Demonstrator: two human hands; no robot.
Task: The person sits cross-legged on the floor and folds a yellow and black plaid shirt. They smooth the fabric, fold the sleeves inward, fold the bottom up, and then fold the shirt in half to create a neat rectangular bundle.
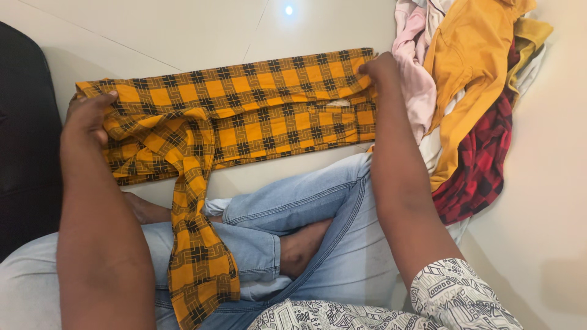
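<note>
Head view, looking down at a person seated cross-legged on a pale tiled floor, blue jeans and a patterned white sleeve visible.

Yellow-and-black checked shirt lies folded into a long band across the floor, just beyond the knees. It spans the gap between both hands. One sleeve trails off the band's left part and drapes down over the person's lap.

Left hand sits at the band's left end, fingers curled and closed on the bunched cloth there. Right hand is at the band's right end, fingers pinched on the upper corner of the cloth; fingertips partly hidden by the fabric.

Just right of the right hand, touching or nearly touching the shirt's end: a heap of clothes. Mustard garment on top, pale pink piece at its left edge, red-and-black checked piece lower down, some white cloth between.

Dark, black object at the left frame edge, near the left hand; cannot tell what it is.
</note>
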